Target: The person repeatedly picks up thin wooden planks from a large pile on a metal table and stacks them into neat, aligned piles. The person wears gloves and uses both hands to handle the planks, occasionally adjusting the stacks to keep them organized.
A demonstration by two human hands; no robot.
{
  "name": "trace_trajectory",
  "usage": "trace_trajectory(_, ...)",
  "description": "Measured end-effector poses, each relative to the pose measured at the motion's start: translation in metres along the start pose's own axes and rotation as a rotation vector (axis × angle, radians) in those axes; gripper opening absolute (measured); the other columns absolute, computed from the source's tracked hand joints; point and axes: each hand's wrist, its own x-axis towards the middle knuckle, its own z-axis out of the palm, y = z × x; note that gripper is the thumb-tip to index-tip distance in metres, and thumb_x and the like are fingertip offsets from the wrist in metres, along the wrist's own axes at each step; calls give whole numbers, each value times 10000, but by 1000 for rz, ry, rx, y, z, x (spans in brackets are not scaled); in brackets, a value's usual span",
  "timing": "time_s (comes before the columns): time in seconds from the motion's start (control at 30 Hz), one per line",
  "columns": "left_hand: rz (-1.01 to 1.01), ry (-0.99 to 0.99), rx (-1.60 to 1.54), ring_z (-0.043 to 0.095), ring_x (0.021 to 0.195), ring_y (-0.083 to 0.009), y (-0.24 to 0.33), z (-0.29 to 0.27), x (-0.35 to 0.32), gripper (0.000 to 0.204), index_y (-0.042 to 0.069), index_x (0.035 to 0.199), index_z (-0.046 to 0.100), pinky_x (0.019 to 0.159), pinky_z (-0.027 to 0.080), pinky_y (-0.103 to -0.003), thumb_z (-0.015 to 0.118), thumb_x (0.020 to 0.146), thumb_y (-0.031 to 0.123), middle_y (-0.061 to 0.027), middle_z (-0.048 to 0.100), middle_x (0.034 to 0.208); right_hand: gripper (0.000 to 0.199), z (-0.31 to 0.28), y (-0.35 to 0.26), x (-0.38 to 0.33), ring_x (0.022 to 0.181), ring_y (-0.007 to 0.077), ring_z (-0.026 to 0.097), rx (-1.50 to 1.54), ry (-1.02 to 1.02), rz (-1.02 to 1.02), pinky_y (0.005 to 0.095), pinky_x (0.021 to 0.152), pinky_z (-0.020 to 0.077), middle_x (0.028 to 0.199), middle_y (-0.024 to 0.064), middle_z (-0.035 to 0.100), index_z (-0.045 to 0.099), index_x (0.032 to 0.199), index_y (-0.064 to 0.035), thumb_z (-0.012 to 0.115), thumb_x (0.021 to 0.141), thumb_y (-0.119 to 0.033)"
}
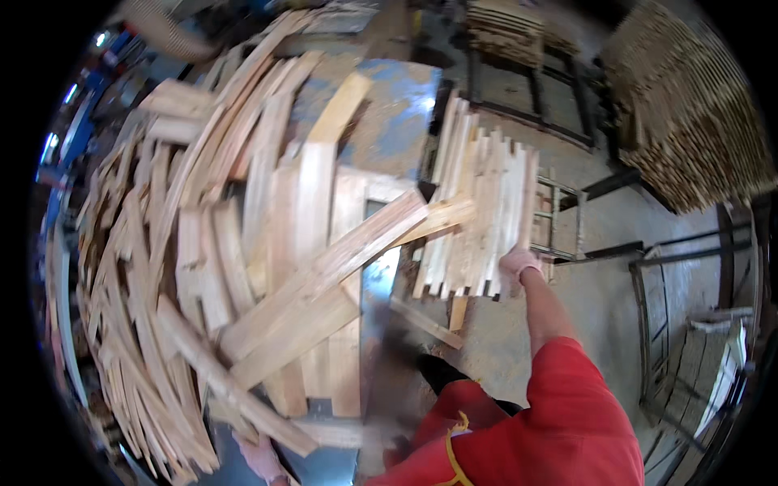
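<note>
My right hand (pixel 519 263), in a light glove, grips the lower right edge of a flat bundle of pale wooden slats (pixel 478 202) and holds it up off the floor, to the right of the table. My left hand (pixel 261 455) sits low at the bottom of the view, at the near end of a long plank (pixel 235 389) that lies on the heap; whether its fingers are closed on the plank is hidden. A large loose heap of wooden planks (pixel 243 243) covers the metal table (pixel 389 121).
A tall stack of slats (pixel 689 113) stands at the right on a dark metal frame. More stacked boards (pixel 502 28) lie at the top. Metal racks (pixel 673 275) and a small pile of boards (pixel 713 364) are at the lower right. Loose slats (pixel 425 322) lie on the sawdust-covered floor.
</note>
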Motion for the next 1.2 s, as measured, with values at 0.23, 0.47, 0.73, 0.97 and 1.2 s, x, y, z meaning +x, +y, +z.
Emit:
trace_trajectory(0.23, 151, -151, -519, 711, 1162, -334, -33, -13, -36, 498, 113, 1452, 618, 992, 533, -429, 600, 976, 259, -179, 750, 1237, 679, 31, 29, -11, 966, 141, 586, 1013, 174, -395, 297, 830, 515, 1237, 85, 640, 386, 1588, 31, 660, 1005, -182)
trace_trajectory(0.47, -374, -334, -1098, 696, 794, -235, -194, 17, -185, 433, -19, 1224, 685, 769, 559, -353, 661, 904, 271, -129, 732, 965, 583, 67, -70, -241, 1119, 142, 605, 766, -207, -785, 301, 982, 509, 1250, 42, 638, 518, 1540, -34, 713, 1022, -215)
trace_trajectory(0.73, -382, 316, 244, 480, 1412, -364, -355, 24, -238, 700, 61, 1490, 526, 1190, 361, -500, 706, 910, 411, -193, 532, 1517, 619, 203, -112, -504, 1198, 434, 572, -292, -177, -1677, 521, 1034, 476, 1258, 210, 626, 555, 1376, -39, 758, 830, -247)
trace_trajectory(0.97, -314, 249, 225, 441, 1439, -400, -362, -8, -238, 828, 65, 1583, 404, 1204, 332, -539, 724, 907, 420, -197, 474, 1565, 690, 294, -129, -582, 1359, 382, 469, -337, 200, -1664, 548, 1110, 395, 1387, 184, 522, 497, 1399, -71, 744, 821, -355)
trace_trajectory(1.2, 115, 280, 52, 445, 1429, -413, -284, 29, -285, 837, 71, 1552, 441, 1178, 370, -550, 779, 851, 380, -199, 485, 1536, 582, 244, -172, -537, 1193, 387, 601, -406, 114, -1379, 538, 995, 482, 1243, 189, 631, 535, 1322, -73, 739, 840, -327)
